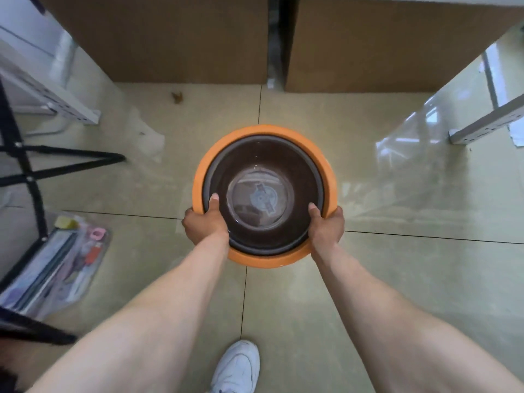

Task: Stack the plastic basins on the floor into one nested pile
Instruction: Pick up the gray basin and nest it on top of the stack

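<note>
Glossy beige floor tiles (297,302), split by thin dark grout lines, fill the view and throw back pale reflections of light. Over the crossing of two grout lines, mid-floor, the nested pile is held: an orange basin (330,177) outermost, a dark brown basin (221,165) seated inside it, and a clear basin (259,198) lying in the brown one's bottom, a bluish round mark showing through it. Whether the pile rests on the tiles or is lifted just off them cannot be told.

Both hands grip the near side of the pile. The left hand (202,222) is closed over the rims at the near-left, thumb laid inside the brown basin and fingers wrapped under the orange rim. The right hand (327,224) clamps the near-right the same way, thumb inside. Both bare forearms reach in from the bottom edge.

A white sneaker (238,367) stands on the tiles near the bottom edge, between the arms. At the left lies a clear zip pouch (56,268) of stationery, beside the black legs of a stand (25,165). Two large cardboard boxes (170,38) stand along the far edge of the floor, a narrow gap between them. White perforated metal rails (487,120) sit at the far right and far left, and a small brown scrap (177,97) lies near the left box.
</note>
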`<action>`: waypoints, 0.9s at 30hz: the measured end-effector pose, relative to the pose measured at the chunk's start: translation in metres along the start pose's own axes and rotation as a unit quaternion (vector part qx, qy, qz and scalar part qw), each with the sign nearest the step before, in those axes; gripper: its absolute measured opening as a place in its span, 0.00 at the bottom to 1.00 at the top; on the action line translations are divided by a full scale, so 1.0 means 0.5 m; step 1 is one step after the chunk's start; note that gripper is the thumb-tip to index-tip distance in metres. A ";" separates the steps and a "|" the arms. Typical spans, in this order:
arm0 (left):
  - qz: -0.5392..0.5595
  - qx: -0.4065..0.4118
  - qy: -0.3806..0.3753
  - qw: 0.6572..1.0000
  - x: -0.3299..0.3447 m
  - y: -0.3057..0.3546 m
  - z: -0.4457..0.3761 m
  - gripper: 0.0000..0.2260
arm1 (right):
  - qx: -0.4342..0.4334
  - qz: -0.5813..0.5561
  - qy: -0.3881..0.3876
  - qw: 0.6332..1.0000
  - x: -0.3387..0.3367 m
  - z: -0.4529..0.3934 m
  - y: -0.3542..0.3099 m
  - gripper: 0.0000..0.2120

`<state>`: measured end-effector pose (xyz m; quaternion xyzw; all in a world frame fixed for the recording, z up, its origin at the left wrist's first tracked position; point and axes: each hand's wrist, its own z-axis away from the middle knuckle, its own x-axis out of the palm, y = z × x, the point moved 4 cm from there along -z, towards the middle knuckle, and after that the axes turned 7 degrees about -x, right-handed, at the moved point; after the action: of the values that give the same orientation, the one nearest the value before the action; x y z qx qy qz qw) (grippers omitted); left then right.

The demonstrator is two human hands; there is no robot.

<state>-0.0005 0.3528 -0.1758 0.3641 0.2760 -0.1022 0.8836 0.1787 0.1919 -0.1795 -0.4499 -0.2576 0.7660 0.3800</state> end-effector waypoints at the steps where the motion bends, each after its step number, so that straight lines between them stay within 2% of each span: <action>1: 0.007 0.003 0.006 1.000 -0.015 0.015 -0.021 0.21 | -0.002 -0.003 -0.009 1.000 0.029 0.009 -0.012 0.14; 8: 0.013 0.014 0.032 0.999 -0.102 0.104 -0.162 0.18 | 0.002 -0.015 -0.067 0.998 0.214 0.061 -0.082 0.13; 14: -0.001 0.027 0.031 0.999 -0.126 0.146 -0.260 0.19 | 0.010 -0.026 -0.083 0.996 0.326 0.080 -0.102 0.13; 21: -0.020 0.022 -0.003 1.000 -0.114 0.141 -0.322 0.19 | 0.030 -0.022 -0.081 0.996 0.360 0.090 -0.093 0.14; 27: -0.055 0.005 0.004 0.998 -0.104 0.137 -0.337 0.20 | 0.028 0.016 -0.099 0.995 0.382 0.091 -0.100 0.20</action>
<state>-0.0868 0.5185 -0.2045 0.3534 0.2981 -0.1508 0.8738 0.0976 0.3739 -0.2158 -0.3653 -0.2645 0.8198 0.3528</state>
